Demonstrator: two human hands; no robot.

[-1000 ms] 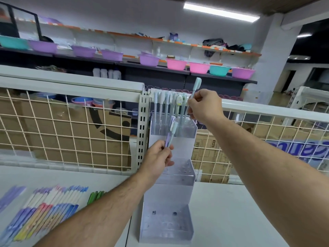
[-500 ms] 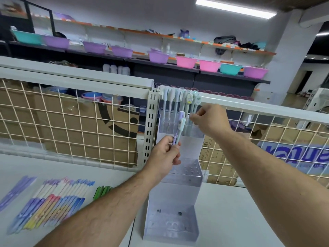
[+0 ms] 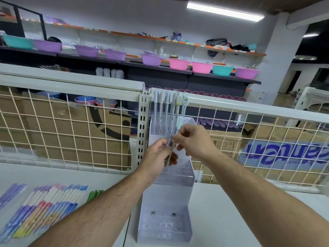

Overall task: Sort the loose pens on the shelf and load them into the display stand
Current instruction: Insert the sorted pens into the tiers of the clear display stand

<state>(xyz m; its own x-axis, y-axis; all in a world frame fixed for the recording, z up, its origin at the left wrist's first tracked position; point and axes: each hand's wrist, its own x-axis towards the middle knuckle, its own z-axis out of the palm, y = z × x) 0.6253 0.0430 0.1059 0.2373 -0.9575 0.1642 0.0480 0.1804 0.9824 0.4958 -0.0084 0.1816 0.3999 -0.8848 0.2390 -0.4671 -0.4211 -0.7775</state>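
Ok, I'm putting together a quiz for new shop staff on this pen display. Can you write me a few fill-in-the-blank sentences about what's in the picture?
1. The display stand has ___ stepped tiers.
2. The upright pens stand in its ___ tier.
3. The loose pens lie on the shelf to the stand's ___.
4. Just right of the loose pens lie a few ___ pens.

Missing words: three; top; left; green.

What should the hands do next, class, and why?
Probably the right hand should pull the pen it pinches free of the left hand and stand it in the display stand, beside the upright pens in its top tier.
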